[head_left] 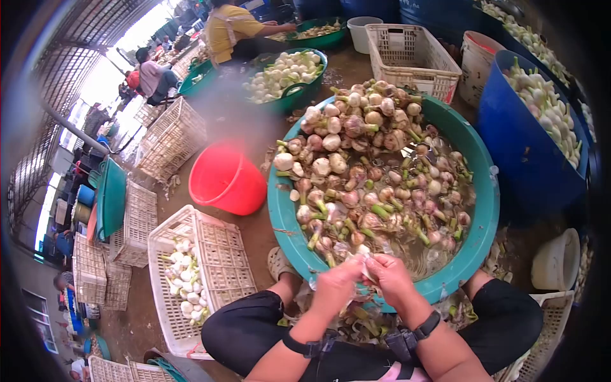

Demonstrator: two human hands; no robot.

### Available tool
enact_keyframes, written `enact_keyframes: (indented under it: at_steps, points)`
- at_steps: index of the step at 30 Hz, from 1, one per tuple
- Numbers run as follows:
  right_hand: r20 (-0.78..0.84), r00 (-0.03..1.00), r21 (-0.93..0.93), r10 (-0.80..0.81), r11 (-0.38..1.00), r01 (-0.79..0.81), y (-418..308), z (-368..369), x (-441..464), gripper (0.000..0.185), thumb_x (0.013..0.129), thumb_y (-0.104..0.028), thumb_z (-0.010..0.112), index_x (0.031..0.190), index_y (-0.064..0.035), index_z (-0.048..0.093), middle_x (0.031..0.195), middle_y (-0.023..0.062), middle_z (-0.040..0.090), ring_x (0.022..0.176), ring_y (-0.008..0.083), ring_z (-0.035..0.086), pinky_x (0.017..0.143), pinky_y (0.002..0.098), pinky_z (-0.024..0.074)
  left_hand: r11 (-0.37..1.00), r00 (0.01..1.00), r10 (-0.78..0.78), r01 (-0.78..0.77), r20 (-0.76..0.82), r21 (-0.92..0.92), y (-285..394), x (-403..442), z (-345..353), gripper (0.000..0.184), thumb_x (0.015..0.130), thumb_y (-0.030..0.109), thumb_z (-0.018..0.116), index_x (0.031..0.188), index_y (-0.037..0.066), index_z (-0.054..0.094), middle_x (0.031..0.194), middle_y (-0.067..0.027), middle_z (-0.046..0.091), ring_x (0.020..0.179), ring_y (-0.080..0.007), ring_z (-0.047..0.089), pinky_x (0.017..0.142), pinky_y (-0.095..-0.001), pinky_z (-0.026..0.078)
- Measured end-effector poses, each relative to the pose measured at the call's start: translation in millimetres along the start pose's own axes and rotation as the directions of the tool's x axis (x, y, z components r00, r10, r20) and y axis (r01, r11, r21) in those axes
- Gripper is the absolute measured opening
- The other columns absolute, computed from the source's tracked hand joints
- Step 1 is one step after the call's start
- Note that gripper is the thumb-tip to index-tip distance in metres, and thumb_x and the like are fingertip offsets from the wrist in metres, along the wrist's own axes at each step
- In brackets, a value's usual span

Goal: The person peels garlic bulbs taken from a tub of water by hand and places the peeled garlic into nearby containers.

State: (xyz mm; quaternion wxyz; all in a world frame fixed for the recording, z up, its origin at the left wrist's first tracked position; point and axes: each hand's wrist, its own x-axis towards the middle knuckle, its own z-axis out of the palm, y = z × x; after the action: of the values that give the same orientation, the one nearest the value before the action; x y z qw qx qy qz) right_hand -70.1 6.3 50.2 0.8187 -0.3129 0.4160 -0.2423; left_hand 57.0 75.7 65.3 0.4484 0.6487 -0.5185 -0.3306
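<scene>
Forearms (449, 347) nearest, your left grip (334, 283) and right grip (391, 277) pinched pale garlic (367, 272) between them, heaped bulbs (375, 207) just beyond.

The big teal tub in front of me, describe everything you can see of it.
The tub is wide, round and apparently plastic, with a thick rim. It sits roughly level beyond your bent legs, its base out of sight. Inside, garlic bulbs, many with greenish stem stubs and dirty skins, heap highest at the far side; murky water shows nearer you. Your left hand and right hand are over its near edge; contact is unclear.
</scene>
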Motion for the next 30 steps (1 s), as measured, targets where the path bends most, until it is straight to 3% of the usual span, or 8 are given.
enact_keyframes:
  at_steps: [5, 9, 13, 17, 21, 23, 25, 30]
  points:
    - [0.157, 0.987, 0.298, -0.019, 0.954, -0.029, -2.5, -4.5, -10.2, 0.018, 0.090, -0.014, 0.045, 0.101, -0.0013, 0.051, 0.092, 0.0086, 0.059, 0.077, 0.0166, 0.059, 0.066, 0.0305, 0.0493, 0.445, 0.909, -0.384, 0.336, 0.161, -0.830, -9.3, 3.6, -8.6, 0.055, 0.082, 0.007, 0.059, 0.130, 0.001, 0.032, 0.123, -0.0143, 0.046, 0.105, -0.0213, 0.053, 0.085, -0.0296, 0.045]
    - [0.201, 0.979, 0.575, 0.019, 0.807, -0.133, -3.6, -17.7, -1.4, 0.018, 0.088, -0.012, 0.044, 0.101, -0.0008, 0.052, 0.091, 0.0102, 0.059, 0.075, 0.0191, 0.058, 0.065, 0.0326, 0.0489, 0.472, 0.841, -0.320, 0.542, 0.437, -0.696, -17.2, -1.4, 0.7, 0.060, 0.081, 0.006, 0.059, 0.132, 0.002, 0.027, 0.127, -0.0137, 0.041, 0.105, -0.0213, 0.051, 0.082, -0.0308, 0.045]
    - [0.306, 0.934, 0.753, -0.185, 0.647, -0.118, -19.6, -41.7, 4.1, 0.013, 0.081, -0.009, 0.046, 0.090, -0.0024, 0.053, 0.083, 0.0117, 0.059, 0.069, 0.0205, 0.057, 0.062, 0.0354, 0.0491, 0.509, 0.870, -0.424, 0.459, 0.252, -0.728, -13.6, 6.7, -13.1, 0.054, 0.082, 0.007, 0.057, 0.130, 0.003, 0.032, 0.127, -0.0127, 0.042, 0.101, -0.0172, 0.052, 0.077, -0.0265, 0.045]
    - [0.055, 0.998, -0.127, 0.034, 0.992, -0.027, -39.5, -60.6, 22.0, 0.015, 0.081, -0.015, 0.051, 0.089, -0.0022, 0.055, 0.079, 0.0122, 0.060, 0.074, 0.0283, 0.058, 0.063, 0.0412, 0.0477, 0.701, 0.882, -0.458, 0.435, 0.112, -0.565, -18.1, 8.0, -2.4, 0.046, 0.082, 0.008, 0.058, 0.124, 0.002, 0.040, 0.119, -0.0105, 0.049, 0.097, -0.0151, 0.054, 0.073, -0.0252, 0.045]
    - [-0.208, 0.950, -0.844, -0.231, 0.534, -0.055, -29.9, -76.7, 69.3, 0.039, 0.076, -0.030, 0.059, 0.102, -0.0012, 0.056, 0.093, 0.0189, 0.060, 0.082, 0.0329, 0.059, 0.072, 0.0375, 0.0479, 0.747, 0.865, -0.501, 0.414, -0.031, -0.520, -24.8, 14.8, 0.2, 0.034, 0.082, 0.008, 0.056, 0.115, 0.001, 0.048, 0.107, -0.0076, 0.055, 0.090, -0.0136, 0.056, 0.068, -0.0229, 0.046]
    - [-0.230, 0.919, -0.933, -0.319, 0.342, -0.115, -15.5, -78.7, 87.3, 0.046, 0.075, -0.034, 0.061, 0.106, -0.0009, 0.056, 0.097, 0.0206, 0.060, 0.084, 0.0341, 0.060, 0.074, 0.0365, 0.0479, 0.754, 0.865, -0.500, 0.413, -0.040, -0.511, -28.4, 15.9, 5.1, 0.033, 0.083, 0.008, 0.055, 0.114, 0.001, 0.049, 0.104, -0.0068, 0.057, 0.088, -0.0135, 0.056, 0.066, -0.0219, 0.045]
    - [-0.349, 0.936, -0.929, 0.040, 0.120, -0.351, -0.9, -65.2, 108.5, 0.059, 0.068, -0.042, 0.064, 0.109, -0.0016, 0.055, 0.101, 0.0197, 0.059, 0.088, 0.0334, 0.059, 0.077, 0.0363, 0.0471, 0.756, 0.851, -0.524, 0.447, -0.033, -0.478, -29.0, 18.3, 6.0, 0.032, 0.082, 0.008, 0.056, 0.113, 0.001, 0.049, 0.104, -0.0061, 0.057, 0.087, -0.0128, 0.057, 0.066, -0.0222, 0.045]
    - [-0.129, 0.992, -0.889, -0.010, 0.445, -0.111, 24.0, -63.9, 94.0, 0.042, 0.071, -0.025, 0.066, 0.102, 0.0017, 0.056, 0.094, 0.0137, 0.062, 0.086, 0.0213, 0.060, 0.076, 0.0313, 0.0471, 0.764, 0.833, -0.550, 0.472, -0.060, -0.440, -26.9, 21.1, 7.2, 0.042, 0.080, 0.008, 0.059, 0.118, -0.002, 0.045, 0.116, -0.0122, 0.049, 0.104, -0.0175, 0.049, 0.083, -0.0257, 0.043]
